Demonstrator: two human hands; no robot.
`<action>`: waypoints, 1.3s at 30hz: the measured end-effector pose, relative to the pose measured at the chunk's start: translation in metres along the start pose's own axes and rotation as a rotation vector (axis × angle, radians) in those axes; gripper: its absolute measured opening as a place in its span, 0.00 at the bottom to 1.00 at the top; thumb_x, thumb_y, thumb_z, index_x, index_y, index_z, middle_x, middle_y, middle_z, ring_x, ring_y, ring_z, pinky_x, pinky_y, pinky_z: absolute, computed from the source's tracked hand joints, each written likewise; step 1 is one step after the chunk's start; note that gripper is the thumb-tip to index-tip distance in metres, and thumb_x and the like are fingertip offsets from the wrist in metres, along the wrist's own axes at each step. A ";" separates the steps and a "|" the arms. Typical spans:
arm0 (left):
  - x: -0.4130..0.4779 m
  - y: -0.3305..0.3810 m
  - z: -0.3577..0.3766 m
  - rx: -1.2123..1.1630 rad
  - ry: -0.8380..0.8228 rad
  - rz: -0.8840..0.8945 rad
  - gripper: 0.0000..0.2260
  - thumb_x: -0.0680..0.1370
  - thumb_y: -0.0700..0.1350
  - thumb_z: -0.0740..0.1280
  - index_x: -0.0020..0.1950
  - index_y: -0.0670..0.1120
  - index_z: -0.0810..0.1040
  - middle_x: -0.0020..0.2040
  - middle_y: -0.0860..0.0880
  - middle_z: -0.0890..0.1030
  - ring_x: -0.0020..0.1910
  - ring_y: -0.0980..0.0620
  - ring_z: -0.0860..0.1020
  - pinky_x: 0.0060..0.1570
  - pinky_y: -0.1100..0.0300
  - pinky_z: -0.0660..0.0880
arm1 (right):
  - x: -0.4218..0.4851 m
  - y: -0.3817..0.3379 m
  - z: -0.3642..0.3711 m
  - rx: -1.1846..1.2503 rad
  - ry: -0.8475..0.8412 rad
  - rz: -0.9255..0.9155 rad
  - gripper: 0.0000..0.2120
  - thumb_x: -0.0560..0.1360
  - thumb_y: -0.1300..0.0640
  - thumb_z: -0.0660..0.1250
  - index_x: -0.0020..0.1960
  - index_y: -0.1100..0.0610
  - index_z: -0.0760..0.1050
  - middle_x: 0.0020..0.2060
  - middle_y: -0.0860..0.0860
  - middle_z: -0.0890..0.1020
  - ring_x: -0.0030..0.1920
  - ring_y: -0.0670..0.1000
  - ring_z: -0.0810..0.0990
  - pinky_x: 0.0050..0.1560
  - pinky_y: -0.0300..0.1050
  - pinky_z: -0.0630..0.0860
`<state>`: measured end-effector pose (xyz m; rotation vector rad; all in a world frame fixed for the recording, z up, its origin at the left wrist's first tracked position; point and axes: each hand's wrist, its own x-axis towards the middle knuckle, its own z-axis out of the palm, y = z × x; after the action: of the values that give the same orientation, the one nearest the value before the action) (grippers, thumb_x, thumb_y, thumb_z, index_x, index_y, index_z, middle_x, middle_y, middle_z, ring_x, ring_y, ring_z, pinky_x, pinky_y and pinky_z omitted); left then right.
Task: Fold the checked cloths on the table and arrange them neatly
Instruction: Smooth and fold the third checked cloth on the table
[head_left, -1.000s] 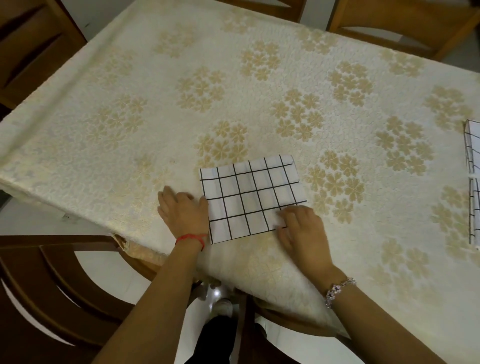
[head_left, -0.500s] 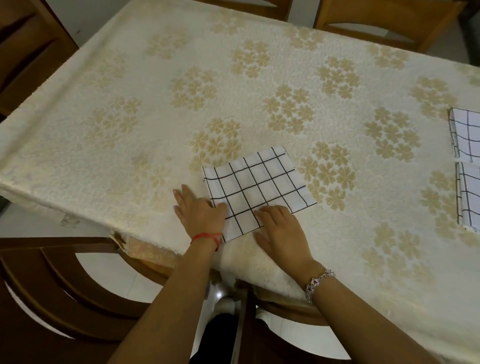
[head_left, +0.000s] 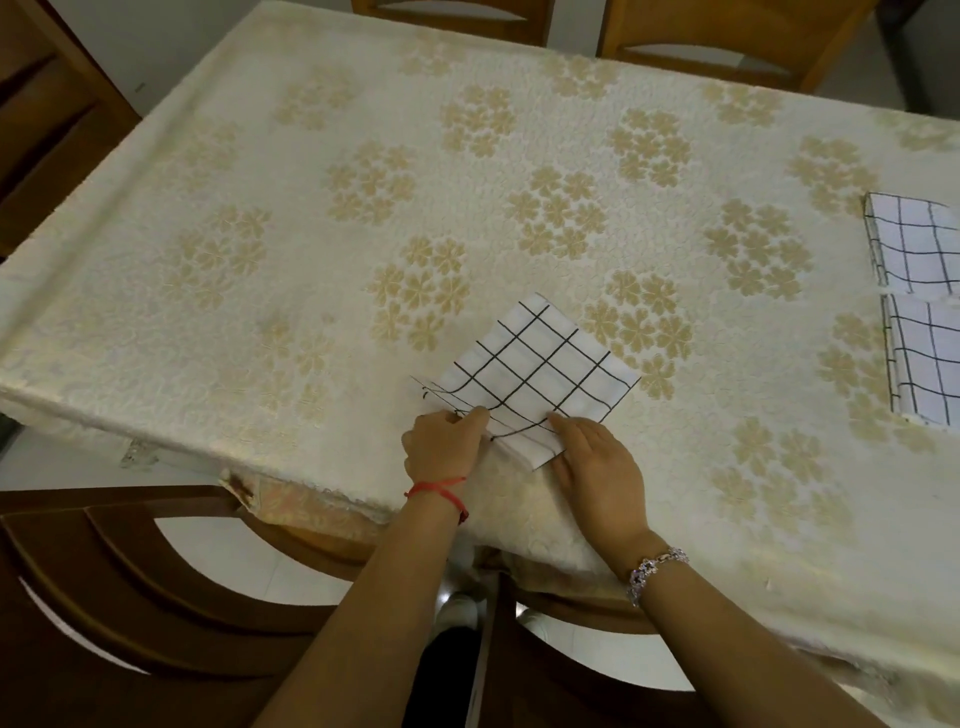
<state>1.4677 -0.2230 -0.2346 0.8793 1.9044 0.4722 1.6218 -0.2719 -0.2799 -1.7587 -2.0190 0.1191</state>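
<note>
A folded white cloth with a black check lies turned diagonally near the table's front edge. My left hand pinches its near left edge and lifts that edge slightly, so the cloth buckles there. At the near corner, my right hand lies with fingers straight, touching the cloth's edge. Two more folded checked cloths sit at the far right, one behind the other, both partly cut off by the frame.
The table wears a cream cloth with gold flower patterns. Wooden chairs stand around it: two at the far side, one at the left, and one right in front of me.
The cloth has rotated counter-clockwise to a diagonal. Both hands slid to its near corner, and my left hand now lifts the near edge.
</note>
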 end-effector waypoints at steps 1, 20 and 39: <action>-0.001 0.001 0.001 0.012 -0.017 0.016 0.17 0.73 0.54 0.64 0.29 0.46 0.72 0.42 0.43 0.76 0.56 0.40 0.71 0.53 0.53 0.67 | -0.002 0.001 -0.003 0.014 -0.014 0.024 0.17 0.70 0.57 0.58 0.54 0.61 0.80 0.45 0.55 0.84 0.45 0.56 0.83 0.39 0.43 0.79; 0.014 0.012 0.015 0.090 -0.268 0.449 0.06 0.71 0.35 0.71 0.43 0.45 0.78 0.44 0.48 0.76 0.49 0.48 0.78 0.41 0.71 0.72 | -0.040 0.044 -0.050 0.555 -0.047 0.702 0.14 0.78 0.58 0.62 0.36 0.64 0.70 0.26 0.54 0.69 0.27 0.48 0.64 0.27 0.35 0.61; 0.021 0.012 0.057 0.208 -0.178 0.474 0.05 0.77 0.42 0.65 0.42 0.42 0.74 0.33 0.53 0.72 0.33 0.55 0.71 0.32 0.68 0.65 | -0.019 0.072 -0.048 0.432 -0.022 0.880 0.13 0.78 0.60 0.59 0.62 0.60 0.70 0.33 0.51 0.77 0.29 0.48 0.73 0.28 0.41 0.68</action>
<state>1.5165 -0.2021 -0.2668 1.4736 1.5967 0.4604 1.7077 -0.2882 -0.2680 -2.1822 -0.9792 0.7761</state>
